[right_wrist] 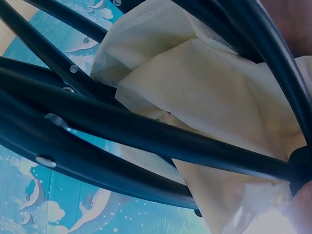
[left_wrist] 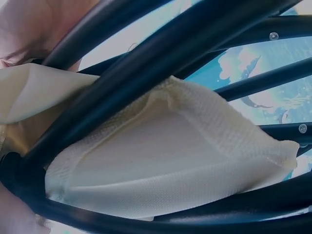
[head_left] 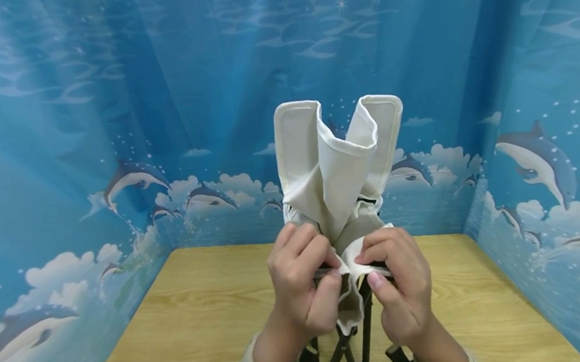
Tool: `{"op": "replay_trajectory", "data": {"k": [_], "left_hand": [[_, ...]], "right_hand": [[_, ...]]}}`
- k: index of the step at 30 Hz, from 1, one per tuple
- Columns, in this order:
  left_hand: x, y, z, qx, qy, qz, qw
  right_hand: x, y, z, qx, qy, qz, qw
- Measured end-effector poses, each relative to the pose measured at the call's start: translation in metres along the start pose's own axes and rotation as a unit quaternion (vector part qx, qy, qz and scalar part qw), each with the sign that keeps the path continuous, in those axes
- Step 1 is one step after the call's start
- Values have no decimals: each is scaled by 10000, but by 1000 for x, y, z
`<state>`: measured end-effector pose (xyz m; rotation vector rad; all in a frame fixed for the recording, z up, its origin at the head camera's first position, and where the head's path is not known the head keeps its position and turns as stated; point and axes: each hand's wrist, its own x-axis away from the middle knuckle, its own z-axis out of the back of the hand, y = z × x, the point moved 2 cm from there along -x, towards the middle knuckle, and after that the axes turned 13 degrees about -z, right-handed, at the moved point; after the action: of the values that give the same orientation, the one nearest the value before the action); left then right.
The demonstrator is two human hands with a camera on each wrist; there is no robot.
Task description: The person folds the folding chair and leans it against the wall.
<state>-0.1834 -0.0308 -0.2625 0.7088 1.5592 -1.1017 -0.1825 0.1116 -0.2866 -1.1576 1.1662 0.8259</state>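
A folding chair with off-white fabric (head_left: 344, 178) and a black tube frame (head_left: 368, 319) stands upright, partly folded, in the middle of the head view. My left hand (head_left: 302, 279) grips the left side of its fabric edge, fingers curled over and thumb underneath. On the other side, my right hand (head_left: 398, 282) pinches the matching edge between thumb and fingers. Between the hands the cloth sags in folds. In the left wrist view, crossed black tubes (left_wrist: 146, 73) run past the hanging cloth (left_wrist: 161, 151). Similar tubes (right_wrist: 146, 129) cross the creased fabric (right_wrist: 214, 92) in the right wrist view.
Beneath the chair is a wood-grain table (head_left: 208, 305). A blue curtain (head_left: 207, 98) printed with dolphins and clouds surrounds it at the back and on both sides. Dark leg ends (head_left: 400, 355) show near the bottom of the head view.
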Motion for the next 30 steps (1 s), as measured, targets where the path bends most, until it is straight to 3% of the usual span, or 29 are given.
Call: {"op": "replay_trajectory", "data": {"k": [16, 22, 30], "left_hand": [[0, 0, -5, 117, 53, 256, 9996], [5, -3, -3, 538, 138, 44, 9984], [16, -9, 3, 1207, 508, -471, 9903]], "right_hand": [[0, 1, -7, -144, 124, -214, 9996], [0, 0, -9, -272, 422, -206, 9985], [5, 5, -11, -1008, 734, 105, 9921]]}}
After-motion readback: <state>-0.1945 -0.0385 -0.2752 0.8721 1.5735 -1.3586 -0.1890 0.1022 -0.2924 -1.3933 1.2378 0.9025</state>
